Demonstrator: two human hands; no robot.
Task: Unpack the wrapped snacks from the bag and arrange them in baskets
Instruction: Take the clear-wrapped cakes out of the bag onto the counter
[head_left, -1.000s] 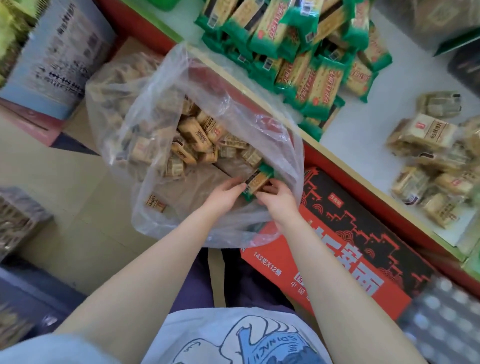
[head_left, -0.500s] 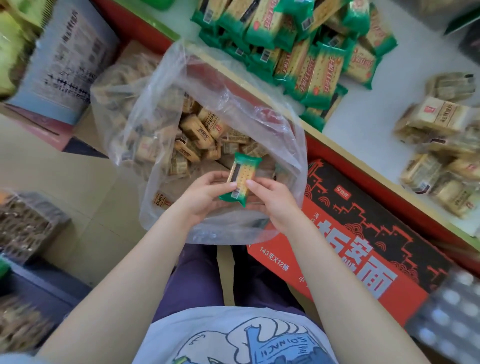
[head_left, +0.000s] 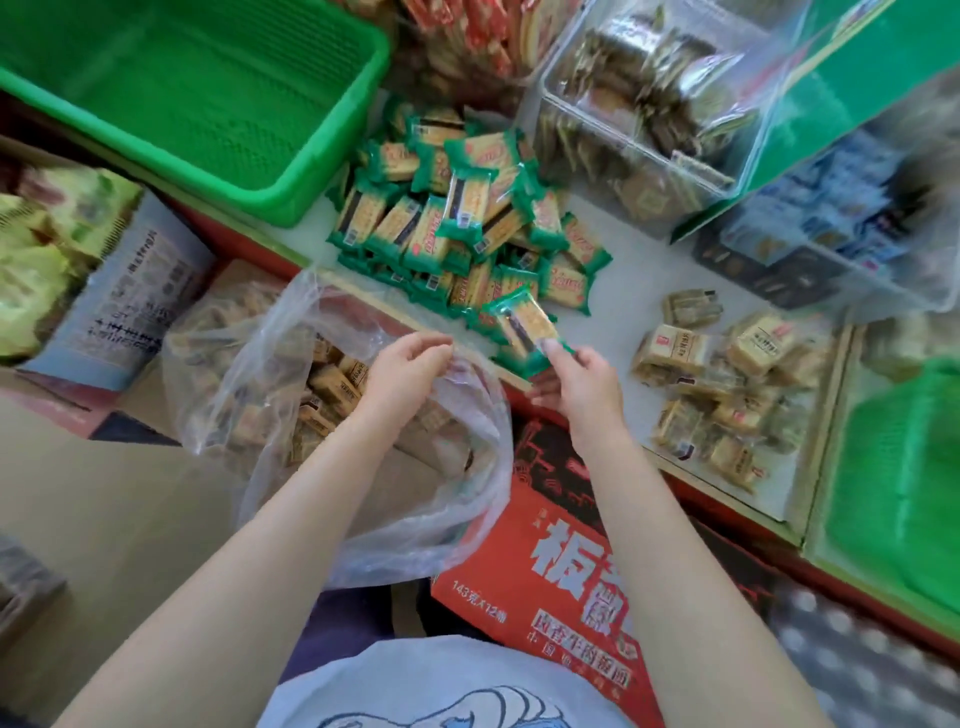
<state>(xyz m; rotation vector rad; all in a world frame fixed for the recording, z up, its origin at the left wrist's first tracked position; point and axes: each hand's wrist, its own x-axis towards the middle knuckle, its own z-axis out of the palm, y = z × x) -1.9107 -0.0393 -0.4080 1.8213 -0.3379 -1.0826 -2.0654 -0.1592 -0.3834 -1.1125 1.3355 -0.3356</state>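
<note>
My right hand (head_left: 582, 382) pinches a green-wrapped snack (head_left: 522, 325) by its near end and holds it over the shelf edge, beside the heap of green snacks (head_left: 462, 223). My left hand (head_left: 408, 371) hovers over the mouth of the clear plastic bag (head_left: 332, 415), fingers loosely curled, holding nothing that I can see. The bag holds several tan-wrapped snacks (head_left: 332, 384). A second heap of tan snacks (head_left: 727, 384) lies on the shelf to the right. An empty green basket (head_left: 197, 98) stands at the back left.
A clear plastic bin (head_left: 639, 104) with dark snacks stands behind the green heap. Another green basket (head_left: 893, 478) is at the right edge. A red carton (head_left: 561, 566) lies below the shelf, under my right arm. Boxes and bags (head_left: 104, 280) crowd the left.
My right hand has carried the green snack from above the bag up to the shelf by the green heap. My left hand has let go of it. The view has tilted up.
</note>
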